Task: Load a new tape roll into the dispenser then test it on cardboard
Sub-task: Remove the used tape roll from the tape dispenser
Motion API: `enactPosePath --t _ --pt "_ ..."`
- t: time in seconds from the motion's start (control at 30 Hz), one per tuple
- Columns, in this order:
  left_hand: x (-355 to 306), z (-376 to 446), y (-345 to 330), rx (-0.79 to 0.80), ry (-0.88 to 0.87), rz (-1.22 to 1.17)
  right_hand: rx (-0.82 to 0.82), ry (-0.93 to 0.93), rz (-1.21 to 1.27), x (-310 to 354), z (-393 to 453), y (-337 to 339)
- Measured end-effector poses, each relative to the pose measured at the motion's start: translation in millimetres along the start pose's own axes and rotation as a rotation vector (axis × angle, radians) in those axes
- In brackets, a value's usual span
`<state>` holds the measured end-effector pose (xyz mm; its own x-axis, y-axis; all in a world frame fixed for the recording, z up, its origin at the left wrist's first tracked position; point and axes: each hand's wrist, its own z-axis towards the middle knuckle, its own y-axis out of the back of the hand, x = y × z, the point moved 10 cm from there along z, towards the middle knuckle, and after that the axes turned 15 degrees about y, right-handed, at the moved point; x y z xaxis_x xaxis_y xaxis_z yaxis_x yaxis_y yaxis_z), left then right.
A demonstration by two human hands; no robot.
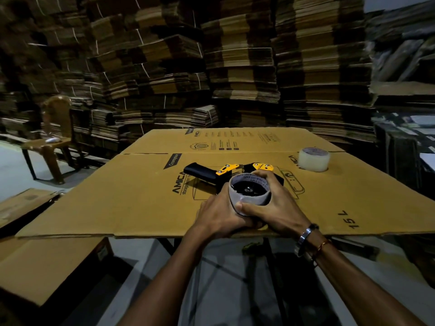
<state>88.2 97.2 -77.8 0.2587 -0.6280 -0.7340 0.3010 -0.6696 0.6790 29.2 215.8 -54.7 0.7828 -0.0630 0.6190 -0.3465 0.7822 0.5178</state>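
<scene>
The left hand [217, 216] and right hand [274, 203] cover the lower wall of the grey cardboard tape core [249, 196], and the core hides the middle of the black-and-yellow tape dispenser [226, 174]. Small print on the flattened brown cardboard sheet [141, 196] is unreadable. The far brown plastic chair [55, 137] is blurred; a pale object on its seat is possibly cloth.

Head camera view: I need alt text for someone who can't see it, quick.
Both hands, left hand and right hand, grip an empty grey tape core seated on a black-and-yellow dispenser lying on a flattened cardboard sheet. A full clear tape roll stands untouched on the sheet, beyond and to the right. Stacked cardboard fills the background.
</scene>
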Motion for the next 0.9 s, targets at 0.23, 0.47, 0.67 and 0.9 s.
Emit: enactPosePath --t 0.23,0.47,0.67,0.9 --pt "-2.7 -2.9 -0.9 -0.015 -0.011 0.063 0.187 -0.074 0.024 2.5 -0.8 -4.4" --pt "-8.4 0.5 2.2 0.031 -0.085 0.077 0.290 -0.073 -0.026 2.0 12.5 -1.9" --pt "-6.0 8.6 3.2 0.100 -0.114 0.021 0.155 -0.114 0.115 -8.9 4.6 -3.7" --pt "-3.0 12.7 1.5 0.093 -0.108 0.027 0.081 -0.070 -0.008 -3.3 6.1 -0.9"
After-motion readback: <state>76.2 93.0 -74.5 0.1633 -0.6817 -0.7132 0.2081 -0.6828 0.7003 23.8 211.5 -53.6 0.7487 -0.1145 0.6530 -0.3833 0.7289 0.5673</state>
